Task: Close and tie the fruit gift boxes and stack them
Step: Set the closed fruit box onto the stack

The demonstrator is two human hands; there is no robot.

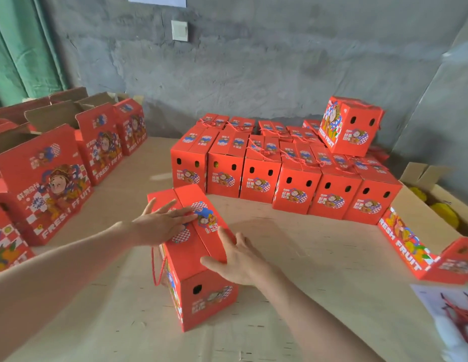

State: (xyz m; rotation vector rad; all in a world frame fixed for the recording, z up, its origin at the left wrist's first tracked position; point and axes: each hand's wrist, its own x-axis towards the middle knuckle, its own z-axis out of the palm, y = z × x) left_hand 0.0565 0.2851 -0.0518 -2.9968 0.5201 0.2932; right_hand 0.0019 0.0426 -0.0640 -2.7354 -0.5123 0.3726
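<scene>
A red fruit gift box (191,259) stands in front of me on the table, its two top flaps folded down. My left hand (161,223) lies flat on the left flap with straight fingers. My right hand (239,257) presses its open palm against the right flap's edge. A red cord (156,267) hangs loose down the box's left side. Behind it stand rows of closed, tied boxes (295,178), with one more box (352,125) stacked on top at the back right.
Several open boxes (52,184) stand along the left edge of the table (319,270). An open box (421,231) with yellow fruit sits at the right. A white bag of red cords (455,317) lies at the bottom right. A grey wall is behind.
</scene>
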